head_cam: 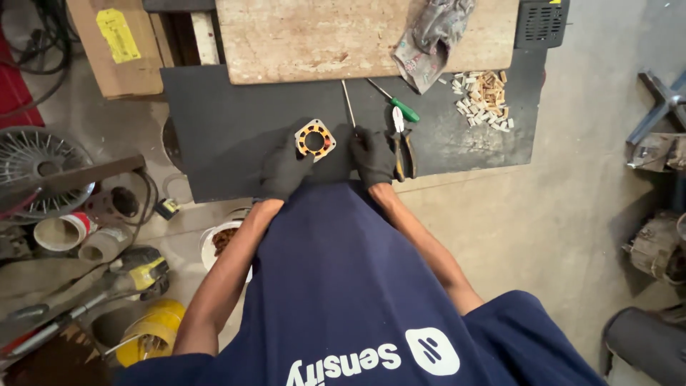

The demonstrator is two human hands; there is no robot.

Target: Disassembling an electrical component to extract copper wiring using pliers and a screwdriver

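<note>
things on the mat, seen from above
the left hand [284,170] touches the stator [315,139] on the mat [229,129]; the right hand [373,156] lies just right of it, touching the thin rod [349,104]; pliers [402,146] just right of that hand; screwdriver [394,101] behind them; small blocks [484,100] far right; wooden board [314,36] behind, a rag [432,39] on it.

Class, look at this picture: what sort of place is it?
Probably a small repair workshop: a wound motor stator at the gloved left hand, pliers and a green-handled screwdriver on a dark mat.
</note>
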